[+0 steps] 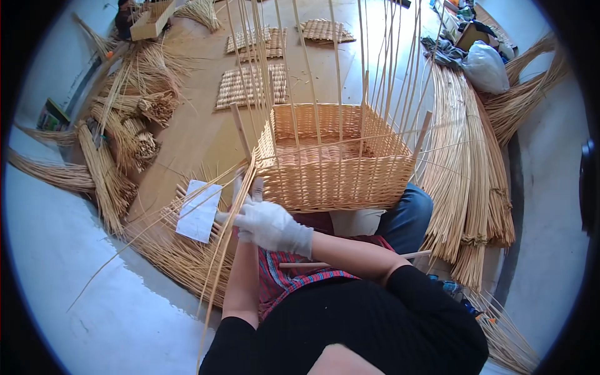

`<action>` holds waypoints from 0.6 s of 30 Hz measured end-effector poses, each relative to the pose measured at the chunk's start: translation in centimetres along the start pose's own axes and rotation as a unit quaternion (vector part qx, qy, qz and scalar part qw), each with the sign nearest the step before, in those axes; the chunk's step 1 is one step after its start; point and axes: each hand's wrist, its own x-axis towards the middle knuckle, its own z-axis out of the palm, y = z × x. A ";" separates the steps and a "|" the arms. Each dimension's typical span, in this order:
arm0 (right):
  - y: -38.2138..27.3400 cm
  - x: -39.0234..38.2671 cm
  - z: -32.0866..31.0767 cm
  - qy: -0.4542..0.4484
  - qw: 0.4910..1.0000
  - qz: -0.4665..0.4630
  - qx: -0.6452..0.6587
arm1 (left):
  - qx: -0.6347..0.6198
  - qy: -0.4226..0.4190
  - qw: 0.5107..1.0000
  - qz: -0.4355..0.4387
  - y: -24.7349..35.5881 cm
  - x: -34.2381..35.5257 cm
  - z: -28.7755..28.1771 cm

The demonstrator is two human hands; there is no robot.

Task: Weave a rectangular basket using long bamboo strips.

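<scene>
A half-woven wicker basket rests across my lap, rectangular, with tall upright stakes rising from its walls. At its near left corner, long loose wicker strands run down past my hands. My right hand, in a white glove, reaches across from the right with its fingers closed around these strands. Behind it, my left hand, also gloved, is largely covered; its visible fingers and thumb pinch the strands against the basket's corner. Thicker wooden rods stand at the basket's corners.
Bundles of wicker lie along the left wall; long bundles stretch down the right. A white paper sheet lies on a woven piece left of my hands. Woven panels lie on the floor ahead. A white plastic bag sits far right.
</scene>
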 end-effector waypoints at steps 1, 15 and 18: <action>0.0 0.4 0.5 -0.009 1.000 -0.025 0.000 | -0.004 0.037 0.998 0.045 0.7 -0.2 -0.4; 13.9 -7.5 -3.7 0.209 0.804 0.382 0.405 | 0.292 -0.085 0.912 0.275 5.2 -1.2 1.4; 15.8 -7.4 -6.6 0.363 0.847 0.315 0.227 | 0.300 -0.098 0.914 0.256 5.7 -0.9 2.0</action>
